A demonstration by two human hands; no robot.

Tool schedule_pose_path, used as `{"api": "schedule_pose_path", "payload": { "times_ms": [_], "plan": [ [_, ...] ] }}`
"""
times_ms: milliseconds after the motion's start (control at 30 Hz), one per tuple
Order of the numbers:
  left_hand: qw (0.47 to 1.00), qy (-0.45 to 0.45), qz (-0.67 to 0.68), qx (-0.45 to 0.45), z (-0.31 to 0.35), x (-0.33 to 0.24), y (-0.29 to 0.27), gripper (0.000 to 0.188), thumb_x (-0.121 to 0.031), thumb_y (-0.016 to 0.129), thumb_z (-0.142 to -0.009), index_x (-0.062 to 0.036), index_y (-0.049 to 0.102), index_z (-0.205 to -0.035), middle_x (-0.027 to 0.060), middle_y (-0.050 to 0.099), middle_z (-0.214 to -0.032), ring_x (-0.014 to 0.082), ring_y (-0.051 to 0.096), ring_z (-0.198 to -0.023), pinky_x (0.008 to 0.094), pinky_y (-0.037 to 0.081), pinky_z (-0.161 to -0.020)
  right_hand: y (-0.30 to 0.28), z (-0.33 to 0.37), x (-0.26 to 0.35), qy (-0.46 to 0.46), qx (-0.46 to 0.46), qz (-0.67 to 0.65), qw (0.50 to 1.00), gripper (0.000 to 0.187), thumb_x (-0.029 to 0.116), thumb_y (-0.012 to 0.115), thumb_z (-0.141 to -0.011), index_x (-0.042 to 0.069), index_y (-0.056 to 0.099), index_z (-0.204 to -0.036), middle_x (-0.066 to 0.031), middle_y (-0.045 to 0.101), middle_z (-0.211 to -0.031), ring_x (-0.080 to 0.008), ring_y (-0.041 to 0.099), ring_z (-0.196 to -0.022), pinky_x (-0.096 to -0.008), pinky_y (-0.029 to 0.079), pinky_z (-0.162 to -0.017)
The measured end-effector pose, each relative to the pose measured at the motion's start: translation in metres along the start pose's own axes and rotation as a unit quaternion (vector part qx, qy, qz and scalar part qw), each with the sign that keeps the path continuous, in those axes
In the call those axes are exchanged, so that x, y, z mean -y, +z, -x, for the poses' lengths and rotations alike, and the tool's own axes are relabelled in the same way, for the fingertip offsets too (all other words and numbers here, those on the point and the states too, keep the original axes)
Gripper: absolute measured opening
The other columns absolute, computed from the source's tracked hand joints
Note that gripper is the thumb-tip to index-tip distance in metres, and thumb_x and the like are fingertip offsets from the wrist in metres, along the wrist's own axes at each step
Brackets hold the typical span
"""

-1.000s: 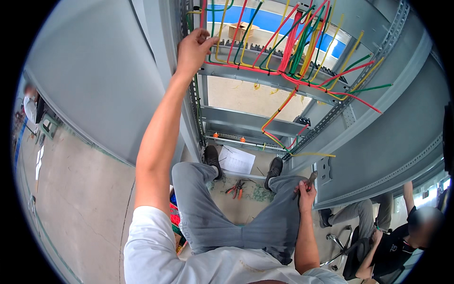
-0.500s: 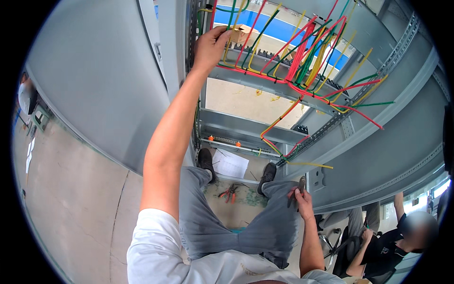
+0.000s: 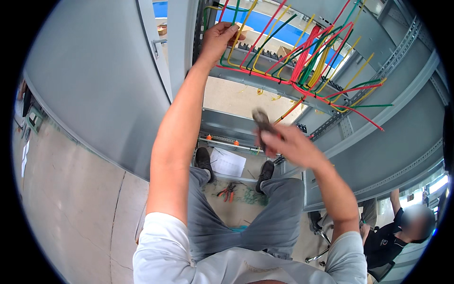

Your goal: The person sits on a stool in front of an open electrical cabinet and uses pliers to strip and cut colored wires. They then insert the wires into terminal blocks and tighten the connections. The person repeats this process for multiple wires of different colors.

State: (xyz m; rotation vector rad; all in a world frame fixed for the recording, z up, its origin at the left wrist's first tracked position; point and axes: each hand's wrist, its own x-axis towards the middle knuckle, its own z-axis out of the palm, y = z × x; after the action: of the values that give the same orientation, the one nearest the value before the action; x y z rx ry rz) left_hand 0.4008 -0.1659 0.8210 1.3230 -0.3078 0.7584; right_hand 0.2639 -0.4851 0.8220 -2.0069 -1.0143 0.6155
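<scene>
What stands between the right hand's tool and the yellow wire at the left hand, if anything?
In this view, the mostly red wire bundle along the crossbar lies between the tool and yellow wire, below the left hand. Whether it truly blocks the right hand is unclear.

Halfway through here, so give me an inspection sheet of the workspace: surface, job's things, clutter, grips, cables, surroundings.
Surface: pale floor, green scraps strewn between the legs.
Job's things: gray metal frame; dark-headed hand tool, blurred.
Clutter: orange-handled pliers and a paper sheet on the floor.
Grips: left hand at the upper-left wires, firm hold unclear; right hand closed around the hand tool.
Cables: red, yellow and green wires bunched along a crossbar, many ends free.
Surroundings: large gray panel at left; seated co-worker at lower right.
</scene>
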Motion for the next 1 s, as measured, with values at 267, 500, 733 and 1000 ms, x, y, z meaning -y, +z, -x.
{"api": "schedule_pose_path", "payload": {
  "times_ms": [267,500,733,1000],
  "plan": [
    [0.995,0.017,0.095,-0.019,0.0,0.013,-0.009,0.023,-0.022,0.067,-0.102,-0.0035,0.07,-0.116,0.0053,0.074,-0.097,0.013,0.069,-0.086,0.028,0.053,-0.078,-0.04,-0.138,0.084,-0.115,-0.048,-0.048,0.991,0.039,0.033,0.056,-0.106,-0.003,0.061,-0.117,-0.009,0.069,-0.097,-0.0137,0.067,-0.072,-0.0307,0.06,-0.065],
    [0.995,0.005,0.097,-0.024,0.011,-0.003,0.005,0.027,-0.027,0.069,-0.102,-0.004,0.073,-0.115,0.0009,0.074,-0.097,0.0079,0.066,-0.084,0.0259,0.051,-0.074,-0.069,-0.201,0.077,-0.249,-0.342,0.072,0.903,0.029,0.025,0.07,-0.096,0.001,0.07,-0.111,-0.0028,0.069,-0.077,-0.0084,0.062,-0.067,-0.0259,0.048,-0.059],
    [0.995,0.01,0.096,-0.021,0.01,0.005,-0.001,0.026,-0.022,0.067,-0.102,-0.0016,0.071,-0.119,0.0075,0.077,-0.105,0.0168,0.075,-0.093,0.0293,0.058,-0.083,-0.084,-0.235,0.067,-0.249,-0.384,0.188,0.869,0.032,0.027,0.071,-0.095,0.0,0.071,-0.112,-0.005,0.071,-0.078,-0.0124,0.066,-0.068,-0.0278,0.051,-0.061],
    [0.994,0.03,0.102,-0.011,0.008,0.01,-0.002,0.026,-0.019,0.065,-0.104,-0.0005,0.07,-0.121,0.009,0.076,-0.107,0.0203,0.076,-0.098,0.0298,0.058,-0.087,-0.096,-0.214,0.078,-0.195,-0.277,0.101,0.935,0.033,0.034,0.066,-0.101,0.003,0.069,-0.113,-0.0026,0.072,-0.081,-0.0055,0.056,-0.059,-0.0239,0.045,-0.052]
  ]
}}
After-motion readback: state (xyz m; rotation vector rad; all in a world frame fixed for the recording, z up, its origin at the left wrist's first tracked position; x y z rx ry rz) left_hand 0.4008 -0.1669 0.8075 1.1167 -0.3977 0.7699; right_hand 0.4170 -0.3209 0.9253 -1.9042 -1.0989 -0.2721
